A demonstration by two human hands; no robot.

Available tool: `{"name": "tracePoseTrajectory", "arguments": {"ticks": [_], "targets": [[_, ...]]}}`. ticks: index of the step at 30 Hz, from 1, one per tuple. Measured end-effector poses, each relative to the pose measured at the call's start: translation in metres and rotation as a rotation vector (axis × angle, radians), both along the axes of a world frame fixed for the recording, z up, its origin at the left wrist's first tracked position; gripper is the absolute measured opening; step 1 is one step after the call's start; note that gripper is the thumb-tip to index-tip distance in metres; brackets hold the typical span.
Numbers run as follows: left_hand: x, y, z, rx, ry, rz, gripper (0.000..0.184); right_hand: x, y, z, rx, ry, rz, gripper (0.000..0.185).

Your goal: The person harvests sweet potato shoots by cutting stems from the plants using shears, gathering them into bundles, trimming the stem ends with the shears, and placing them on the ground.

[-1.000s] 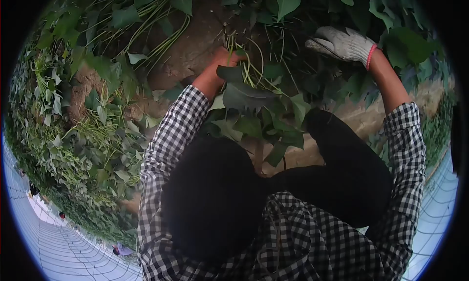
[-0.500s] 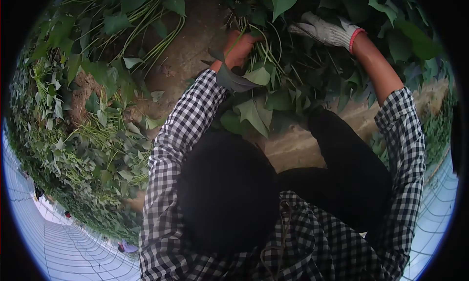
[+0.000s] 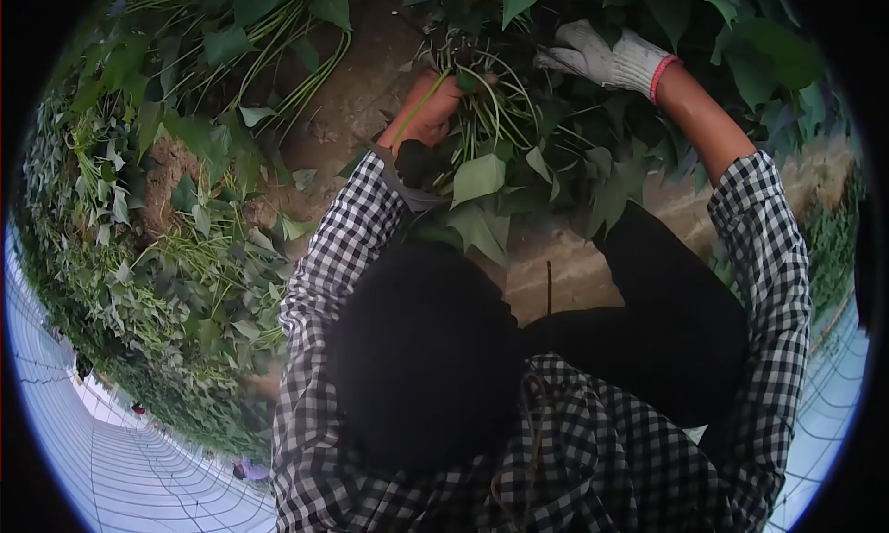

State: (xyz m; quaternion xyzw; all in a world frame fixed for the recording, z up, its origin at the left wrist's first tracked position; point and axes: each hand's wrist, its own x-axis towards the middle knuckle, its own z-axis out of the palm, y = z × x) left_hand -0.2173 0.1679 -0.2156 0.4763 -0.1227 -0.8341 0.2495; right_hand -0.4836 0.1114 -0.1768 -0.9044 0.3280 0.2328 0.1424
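My bare left hand is closed around green vine stems at the upper middle. Broad leaves hang from the bunch below it, and a dark leaf lies by my wrist. To the right, my right hand wears a pale knitted glove with a pink cuff. Its fingers stretch left towards the stems, apart from one another at the thumb, beside dark foliage. No object shows in the glove, though its palm side is partly hidden.
Cut-looking long stems and leaves lie at the upper left, beside brown soil. Dense foliage covers the left side. My bent dark-clad knee is below the right hand. Distant people show at the lower left.
Since a second ago, my left hand has shifted slightly right and up, its bunch of stems fanning out differently. My gloved right hand has moved left and upward, closer to the bunch.
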Motion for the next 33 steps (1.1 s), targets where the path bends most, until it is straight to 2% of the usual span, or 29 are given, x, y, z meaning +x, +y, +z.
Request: {"name": "tracePoseTrajectory", "arguments": {"ticks": [1,2,3,4,6,7,8,9,10,11,12,14,17,20,22,24,25,27,28,33], "targets": [[0.014,-0.001,0.002,-0.05,-0.016,0.004,0.018,0.005,0.004,0.011,-0.011,-0.028,-0.052,0.042],[0.03,0.001,0.007,-0.103,-0.033,0.008,0.017,0.01,0.002,0.019,0.062,-0.064,-0.21,0.046],[0.041,-0.001,0.028,-0.116,-0.137,-0.027,0.019,0.018,0.0,0.031,0.125,-0.111,-0.371,0.05],[0.053,-0.003,0.048,-0.124,-0.241,-0.066,0.021,0.029,-0.005,0.043,0.165,-0.112,-0.398,0.051],[0.081,-0.006,0.032,-0.331,-0.119,0.023,0.029,0.063,-0.014,0.079,0.242,-0.116,-0.453,0.053],[0.095,-0.011,0.03,-0.377,-0.108,0.045,0.046,0.07,-0.013,0.073,0.173,-0.383,-0.5,0.053],[0.104,-0.018,0.039,-0.428,-0.095,0.066,0.065,0.085,-0.018,0.083,0.174,-0.418,-0.517,0.049],[0.109,-0.022,0.057,-0.411,-0.145,0.052,0.066,0.101,-0.018,0.097,0.164,-0.457,-0.533,0.045],[0.081,-0.01,0.085,-0.557,-0.188,0.034,0.053,0.081,0.005,0.125,0.132,-0.556,-0.58,0.04],[0.081,-0.015,0.097,-0.67,-0.226,0.02,0.04,0.089,0.004,0.132,0.218,-0.714,-0.618,0.039],[0.078,-0.015,0.127,-0.606,-0.231,0.001,0.041,0.097,0.006,0.146,0.237,-0.795,-0.64,0.04],[0.08,-0.03,0.142,-0.817,-0.254,-0.079,0.041,0.113,0.01,0.173,0.275,-0.959,-0.674,0.042],[0.066,-0.05,0.18,-0.949,-0.182,-0.133,0.044,0.112,0.01,0.198,0.151,-1.102,-0.632,0.046],[0.047,-0.061,0.223,-0.999,-0.218,-0.227,0.058,0.105,0.011,0.222,0.158,-1.318,-0.713,0.046],[0.037,-0.065,0.245,-1.002,-0.34,-0.289,0.064,0.092,0.002,0.213,0.111,-1.346,-0.725,0.046],[0.035,-0.068,0.235,-1.072,-0.384,-0.312,0.066,0.096,-0.002,0.197,0.216,-1.611,-0.713,0.042],[0.034,-0.071,0.236,-1.07,-0.368,-0.321,0.068,0.094,0.001,0.202,0.322,-1.638,-0.711,0.046],[0.032,-0.069,0.238,-1.024,-0.403,-0.277,0.07,0.096,0.006,0.209,0.401,-1.668,-0.72,0.045],[0.033,-0.069,0.241,-1.079,-0.431,-0.342,0.072,0.096,0.003,0.204,0.326,-1.611,-0.687,0.045],[0.025,-0.066,0.223,-1.094,-0.519,-0.388,0.078,0.091,0.003,0.193,0.462,-1.615,-0.71,0.043]]}}
